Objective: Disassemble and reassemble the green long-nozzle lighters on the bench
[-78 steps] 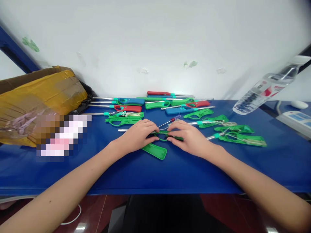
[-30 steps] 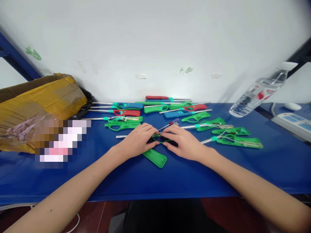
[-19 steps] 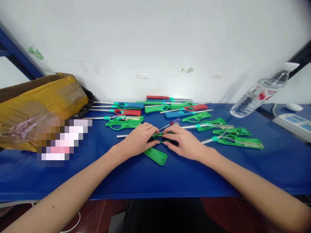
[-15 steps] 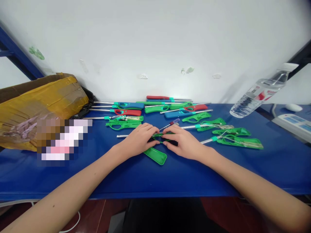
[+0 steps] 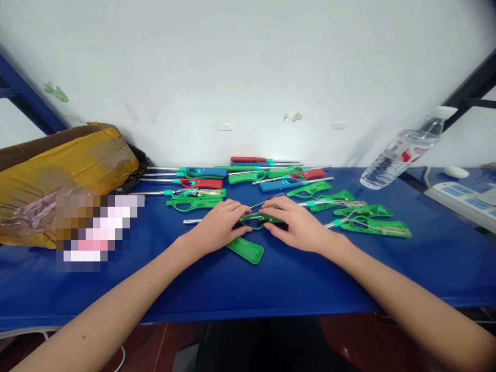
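Observation:
Both my hands are on one green long-necked gas lighter [image 5: 254, 222] with its metal tube pointing left. My left hand [image 5: 220, 225] grips its front part, fingers on the far side and thumb on the near side. Round the handle end, my right hand [image 5: 295, 225] curls with thumb and fingers on either side; black shows inside the handle. A loose green handle shell [image 5: 248, 250] lies just below my left hand. Behind my fingers lies a screwdriver [image 5: 267, 200], partly hidden.
Several whole lighters [image 5: 201, 183] in red, blue and green lie along the wall. Opened green lighters [image 5: 382, 228] lie to the right. A taped cardboard box [image 5: 70, 170] stands left; a water bottle [image 5: 399, 152], power strip [image 5: 465, 199] and white mouse [image 5: 456, 172] are on the right.
My right hand has shifted slightly right along the lighter, widening the space between my hands. More of its trigger area shows. The camera view has moved a little.

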Demonstrator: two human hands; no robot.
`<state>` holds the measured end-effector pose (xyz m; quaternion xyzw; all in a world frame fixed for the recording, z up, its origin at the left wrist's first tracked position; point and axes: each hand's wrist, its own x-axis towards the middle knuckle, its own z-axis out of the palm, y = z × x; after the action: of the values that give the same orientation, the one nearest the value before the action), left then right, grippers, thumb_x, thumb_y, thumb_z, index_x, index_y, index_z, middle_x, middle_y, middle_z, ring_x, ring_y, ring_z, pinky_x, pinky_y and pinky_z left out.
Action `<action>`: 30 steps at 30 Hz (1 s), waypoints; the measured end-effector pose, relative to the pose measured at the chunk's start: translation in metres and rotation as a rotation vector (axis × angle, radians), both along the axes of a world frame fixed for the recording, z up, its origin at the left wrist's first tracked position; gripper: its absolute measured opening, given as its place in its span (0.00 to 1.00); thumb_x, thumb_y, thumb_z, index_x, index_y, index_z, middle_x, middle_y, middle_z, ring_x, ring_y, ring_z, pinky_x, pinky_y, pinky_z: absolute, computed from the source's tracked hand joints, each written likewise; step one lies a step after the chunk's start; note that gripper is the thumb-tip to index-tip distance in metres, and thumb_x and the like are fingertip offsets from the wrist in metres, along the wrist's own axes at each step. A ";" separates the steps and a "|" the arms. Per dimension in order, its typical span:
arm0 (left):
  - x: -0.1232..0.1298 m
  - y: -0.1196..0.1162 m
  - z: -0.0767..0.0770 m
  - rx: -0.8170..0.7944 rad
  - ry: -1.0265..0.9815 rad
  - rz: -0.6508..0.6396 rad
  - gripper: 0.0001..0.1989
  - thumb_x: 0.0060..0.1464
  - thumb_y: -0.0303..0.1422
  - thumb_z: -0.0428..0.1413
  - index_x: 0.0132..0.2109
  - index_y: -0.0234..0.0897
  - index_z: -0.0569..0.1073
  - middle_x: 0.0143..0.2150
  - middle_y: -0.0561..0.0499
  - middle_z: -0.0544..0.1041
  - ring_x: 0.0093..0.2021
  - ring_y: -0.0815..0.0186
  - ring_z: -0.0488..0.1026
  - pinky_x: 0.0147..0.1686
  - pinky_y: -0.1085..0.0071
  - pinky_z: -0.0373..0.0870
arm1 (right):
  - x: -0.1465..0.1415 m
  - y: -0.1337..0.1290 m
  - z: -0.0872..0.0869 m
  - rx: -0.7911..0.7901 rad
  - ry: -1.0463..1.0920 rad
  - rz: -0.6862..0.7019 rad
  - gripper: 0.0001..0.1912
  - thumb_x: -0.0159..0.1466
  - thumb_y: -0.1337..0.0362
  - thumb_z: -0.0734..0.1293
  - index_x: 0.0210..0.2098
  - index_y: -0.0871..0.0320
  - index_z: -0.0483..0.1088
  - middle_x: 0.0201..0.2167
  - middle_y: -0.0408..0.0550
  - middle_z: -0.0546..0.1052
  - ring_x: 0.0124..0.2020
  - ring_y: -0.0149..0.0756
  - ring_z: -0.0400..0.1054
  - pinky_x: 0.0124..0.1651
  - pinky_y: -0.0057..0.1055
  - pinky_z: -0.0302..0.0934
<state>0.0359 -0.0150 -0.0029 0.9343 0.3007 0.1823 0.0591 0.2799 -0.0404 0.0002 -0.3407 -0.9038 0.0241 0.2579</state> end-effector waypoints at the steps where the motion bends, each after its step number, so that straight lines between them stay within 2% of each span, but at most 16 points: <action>1: 0.000 0.000 0.000 -0.001 0.001 0.001 0.15 0.62 0.37 0.58 0.53 0.36 0.68 0.46 0.45 0.76 0.48 0.57 0.70 0.49 0.59 0.68 | 0.002 0.000 0.001 0.010 0.016 -0.020 0.14 0.68 0.63 0.63 0.50 0.57 0.74 0.49 0.57 0.75 0.52 0.47 0.68 0.53 0.48 0.67; 7: 0.000 0.000 0.000 0.011 0.004 0.009 0.16 0.61 0.37 0.58 0.53 0.36 0.69 0.46 0.45 0.76 0.49 0.56 0.70 0.50 0.59 0.68 | 0.001 0.000 0.001 -0.006 -0.018 -0.008 0.10 0.66 0.64 0.65 0.43 0.57 0.77 0.46 0.56 0.76 0.50 0.48 0.70 0.53 0.48 0.68; 22: -0.003 0.001 0.003 0.010 0.013 0.008 0.17 0.62 0.39 0.58 0.53 0.34 0.71 0.46 0.43 0.75 0.49 0.56 0.70 0.50 0.59 0.68 | 0.001 0.001 0.002 -0.004 -0.016 -0.020 0.10 0.68 0.64 0.63 0.44 0.58 0.75 0.47 0.56 0.75 0.51 0.47 0.69 0.52 0.47 0.68; 30: -0.007 0.005 0.007 -0.002 -0.064 0.031 0.14 0.63 0.40 0.55 0.50 0.36 0.73 0.45 0.44 0.76 0.46 0.58 0.72 0.48 0.60 0.70 | 0.003 0.001 0.004 -0.007 -0.008 -0.029 0.11 0.68 0.64 0.63 0.45 0.57 0.76 0.47 0.57 0.76 0.51 0.48 0.70 0.52 0.49 0.68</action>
<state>0.0285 -0.0098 0.0040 0.9232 0.3130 0.2128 0.0666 0.2832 -0.0393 0.0042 -0.3550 -0.8996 0.0223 0.2533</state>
